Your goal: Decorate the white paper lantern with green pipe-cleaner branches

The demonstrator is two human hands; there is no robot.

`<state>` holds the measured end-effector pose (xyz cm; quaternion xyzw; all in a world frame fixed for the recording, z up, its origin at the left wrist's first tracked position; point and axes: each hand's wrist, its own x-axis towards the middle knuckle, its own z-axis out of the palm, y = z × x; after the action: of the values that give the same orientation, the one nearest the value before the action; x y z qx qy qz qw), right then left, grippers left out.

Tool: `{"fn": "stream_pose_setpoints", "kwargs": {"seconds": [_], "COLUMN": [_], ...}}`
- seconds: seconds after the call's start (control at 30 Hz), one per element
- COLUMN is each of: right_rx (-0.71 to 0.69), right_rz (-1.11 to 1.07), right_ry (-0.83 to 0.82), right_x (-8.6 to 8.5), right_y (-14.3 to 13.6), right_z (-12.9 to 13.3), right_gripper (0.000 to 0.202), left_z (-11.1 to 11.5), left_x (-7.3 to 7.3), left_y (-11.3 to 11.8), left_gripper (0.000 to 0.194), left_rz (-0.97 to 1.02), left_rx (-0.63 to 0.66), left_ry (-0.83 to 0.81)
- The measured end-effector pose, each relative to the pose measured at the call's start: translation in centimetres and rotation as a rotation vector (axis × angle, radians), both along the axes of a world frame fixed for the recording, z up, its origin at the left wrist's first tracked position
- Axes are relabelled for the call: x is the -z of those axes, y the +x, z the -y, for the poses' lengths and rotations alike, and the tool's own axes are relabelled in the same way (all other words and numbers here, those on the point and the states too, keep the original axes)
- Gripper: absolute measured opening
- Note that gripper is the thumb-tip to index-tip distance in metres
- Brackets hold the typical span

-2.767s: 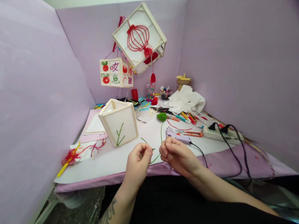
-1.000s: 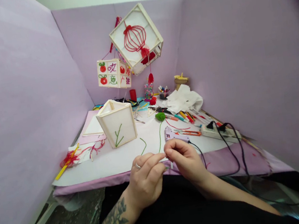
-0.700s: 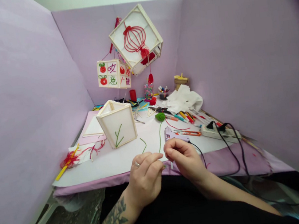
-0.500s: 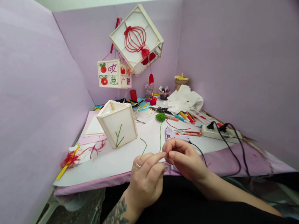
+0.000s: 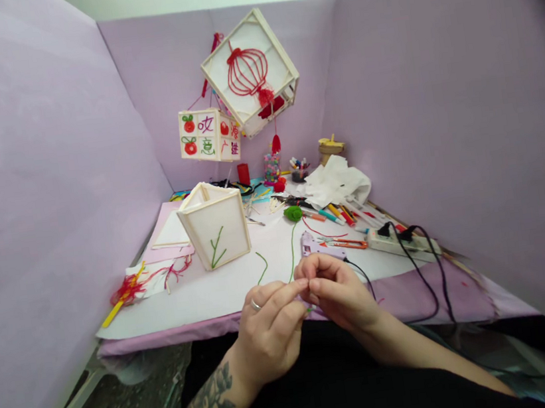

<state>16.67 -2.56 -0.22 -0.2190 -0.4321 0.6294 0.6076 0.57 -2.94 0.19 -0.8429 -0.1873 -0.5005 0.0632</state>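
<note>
My left hand (image 5: 271,324) and my right hand (image 5: 336,289) meet fingertip to fingertip over the table's front edge. Both are closed in a pinch, and a tiny bit of green shows under the fingers; what they grip is mostly hidden. Just beyond, a green strand (image 5: 293,251) runs from a green yarn ball (image 5: 292,213) down towards my hands. A short green piece (image 5: 262,265) lies on the white sheet. To the left stands a three-sided white lantern frame (image 5: 220,231) with a green branch shape on its front.
A glue gun (image 5: 308,245), orange-handled scissors (image 5: 348,242) and a power strip (image 5: 401,244) with black cables sit right. Markers (image 5: 341,213) and crumpled white paper (image 5: 337,181) lie behind. Red yarn (image 5: 127,288) is at left. Decorated box lanterns (image 5: 249,73) hang above the back.
My left hand has shifted slightly to the right, its fingertips now closer against those of my right hand. The lantern frame and tools have stayed put.
</note>
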Motion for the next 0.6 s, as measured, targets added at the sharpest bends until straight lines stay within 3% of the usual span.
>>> {"fn": "stream_pose_setpoints", "kwargs": {"seconds": [0.37, 0.6], "right_rx": [0.041, 0.203], "right_rz": [0.025, 0.171], "right_ry": [0.029, 0.085], "right_x": [-0.08, 0.63], "right_y": [0.01, 0.52], "right_z": [0.05, 0.08], "right_gripper": [0.022, 0.019], "left_z": [0.05, 0.07], "left_x": [-0.12, 0.0], "left_y": [0.0, 0.11], "left_gripper": [0.015, 0.016], "left_rz": [-0.003, -0.007], "left_rx": [0.005, 0.014], "left_ry": [0.0, -0.025]}}
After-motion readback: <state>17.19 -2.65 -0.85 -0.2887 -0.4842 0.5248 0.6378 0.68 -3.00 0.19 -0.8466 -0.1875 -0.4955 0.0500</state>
